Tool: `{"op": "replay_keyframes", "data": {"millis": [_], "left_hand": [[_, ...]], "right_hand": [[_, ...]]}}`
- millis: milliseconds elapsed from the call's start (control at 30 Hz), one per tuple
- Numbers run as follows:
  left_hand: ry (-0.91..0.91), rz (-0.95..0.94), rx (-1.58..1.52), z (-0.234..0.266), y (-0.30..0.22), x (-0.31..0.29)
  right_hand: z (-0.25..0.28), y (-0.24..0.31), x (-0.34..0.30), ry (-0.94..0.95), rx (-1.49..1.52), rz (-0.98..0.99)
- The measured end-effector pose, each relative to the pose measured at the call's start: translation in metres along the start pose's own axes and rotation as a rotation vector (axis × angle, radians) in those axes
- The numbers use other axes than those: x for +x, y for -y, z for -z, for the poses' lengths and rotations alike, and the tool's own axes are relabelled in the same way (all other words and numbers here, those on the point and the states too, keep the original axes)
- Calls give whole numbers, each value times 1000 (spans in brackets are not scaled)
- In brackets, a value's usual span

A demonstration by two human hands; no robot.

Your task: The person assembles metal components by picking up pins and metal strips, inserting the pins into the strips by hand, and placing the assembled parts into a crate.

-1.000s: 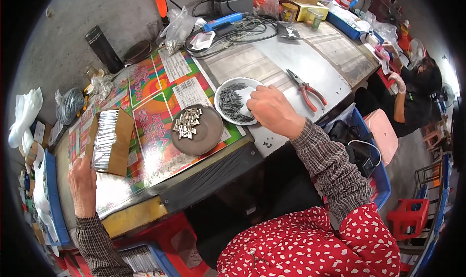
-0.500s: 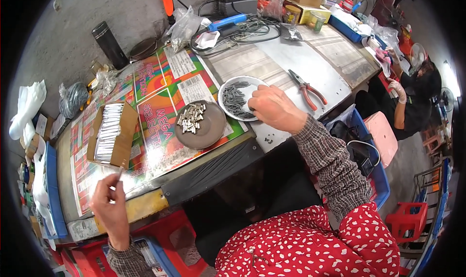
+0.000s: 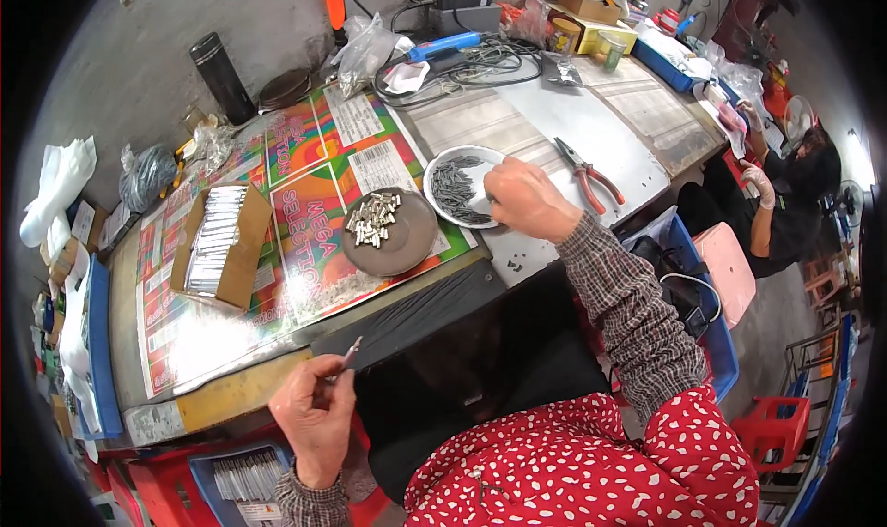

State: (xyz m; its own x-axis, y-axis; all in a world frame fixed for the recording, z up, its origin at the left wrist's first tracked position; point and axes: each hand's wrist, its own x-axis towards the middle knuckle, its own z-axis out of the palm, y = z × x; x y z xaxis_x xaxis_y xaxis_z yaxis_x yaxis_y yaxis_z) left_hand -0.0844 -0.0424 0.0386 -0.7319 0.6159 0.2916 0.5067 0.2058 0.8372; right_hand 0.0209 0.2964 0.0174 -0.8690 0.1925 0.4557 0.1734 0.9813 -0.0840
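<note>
My left hand (image 3: 316, 418) is raised in front of the table edge, pinching a slim pen-like rod (image 3: 354, 347) whose pointed tip sticks up past the fingers. My right hand (image 3: 531, 199) is at the right rim of a white bowl (image 3: 442, 217), fingers curled together; whatever they hold is hidden. Thin dark grey pins (image 3: 451, 190) fill the bowl's left side. Beside it, a grey-brown dish (image 3: 402, 250) carries a pile of short silvery metal tubes (image 3: 373, 218). Further left stands an open cardboard box (image 3: 248, 261) packed with slim white rods (image 3: 218, 236).
Red-handled pliers (image 3: 588, 176) lie right of the bowl. Behind are coiled black cables (image 3: 499, 63), a blue tool (image 3: 445, 45) and a dark flask (image 3: 222, 79). A blue bin (image 3: 211, 490) of white rods is below the table's left side. A person (image 3: 767, 194) works at the right.
My left hand has moved right, away from the cardboard box, with the slim rod in its fingers. My right hand stays by the bowl, turned slightly. The view has shifted a little.
</note>
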Motion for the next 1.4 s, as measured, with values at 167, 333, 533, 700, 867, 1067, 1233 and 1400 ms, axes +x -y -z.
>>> {"op": "replay_keyframes", "data": {"millis": [167,333,533,700,867,1067,1233,1400], "left_hand": [[76,183,-307,-21,-13,-15],[135,262,-473,-26,-35,-25],[174,-170,-178,-16,-70,-33],[249,-460,-322,-3,-89,-36],[367,-649,-378,5,-94,-41],[365,-858,-477,-4,-98,-44],[407,-867,-496,2,-109,-48],[561,-854,-456,10,-111,-48]], "right_hand": [[3,5,-7,-35,60,-101],[3,7,-11,-225,73,-170],[11,19,-16,-294,275,-193],[34,43,-31,-217,846,-409],[40,62,-51,-251,1326,-499],[48,80,-71,-303,1508,-515],[53,91,-81,-343,1429,-464],[60,94,-84,-228,1372,-531]]}}
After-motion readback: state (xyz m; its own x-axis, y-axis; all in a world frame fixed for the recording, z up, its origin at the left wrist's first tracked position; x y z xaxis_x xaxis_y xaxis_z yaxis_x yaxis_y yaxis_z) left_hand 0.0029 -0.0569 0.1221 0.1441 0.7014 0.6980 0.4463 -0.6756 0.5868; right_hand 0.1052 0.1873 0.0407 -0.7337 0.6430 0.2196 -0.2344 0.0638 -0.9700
